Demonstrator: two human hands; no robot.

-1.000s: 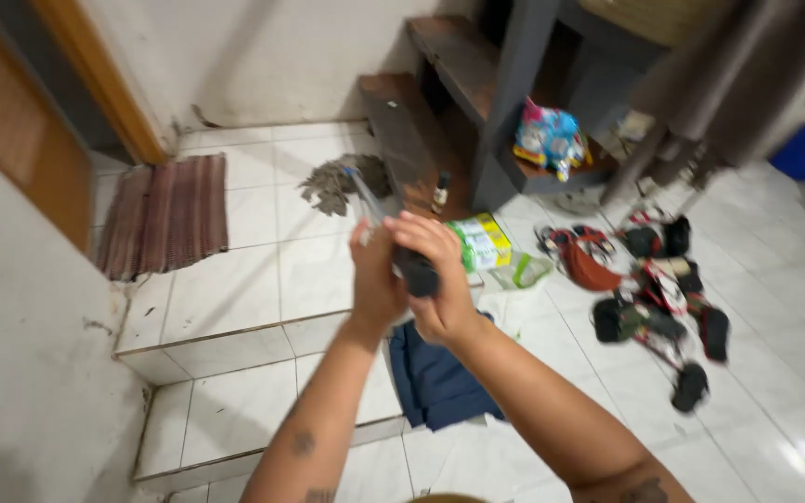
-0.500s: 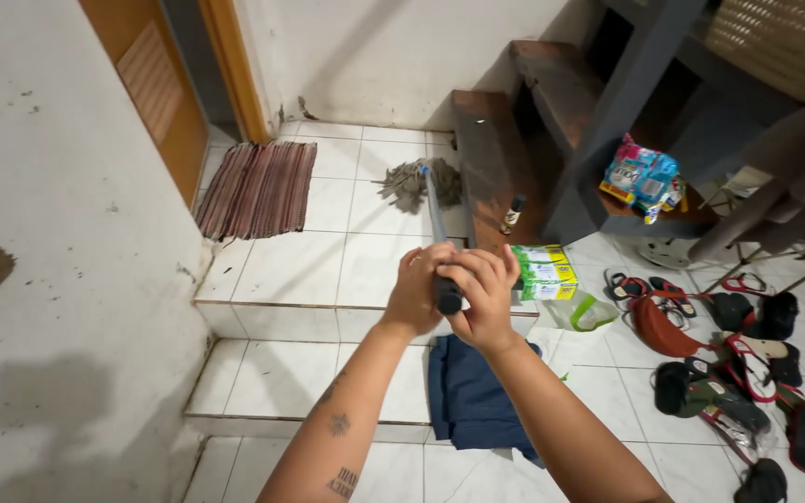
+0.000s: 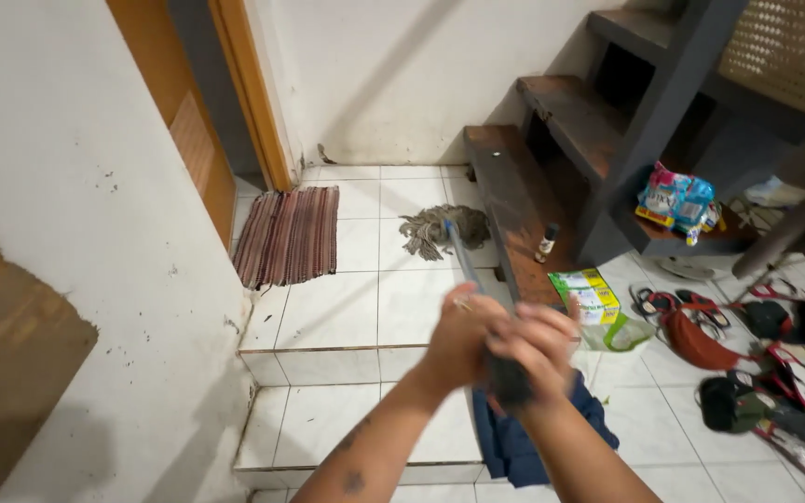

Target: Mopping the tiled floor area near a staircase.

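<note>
Both of my hands grip one mop handle (image 3: 467,267), a thin blue-grey pole with a dark grip at my end. My left hand (image 3: 459,337) holds it just ahead of my right hand (image 3: 538,346), and both are blurred by motion. The handle runs away from me to a grey string mop head (image 3: 440,229), which rests on the white tiled upper landing (image 3: 356,307) beside the lowest dark wooden stair (image 3: 507,200).
A striped doormat (image 3: 288,234) lies before an orange door frame (image 3: 252,93). Two tiled steps drop toward me. A dark blue cloth (image 3: 524,438), a green-yellow packet (image 3: 593,298), a small bottle (image 3: 546,243) and several sandals (image 3: 764,359) lie right. A white wall (image 3: 76,205) is close on the left.
The view has swung left and closer to the steps. My hands stay clasped on the handle, now lower in view, with the mop head near the bottom stair.
</note>
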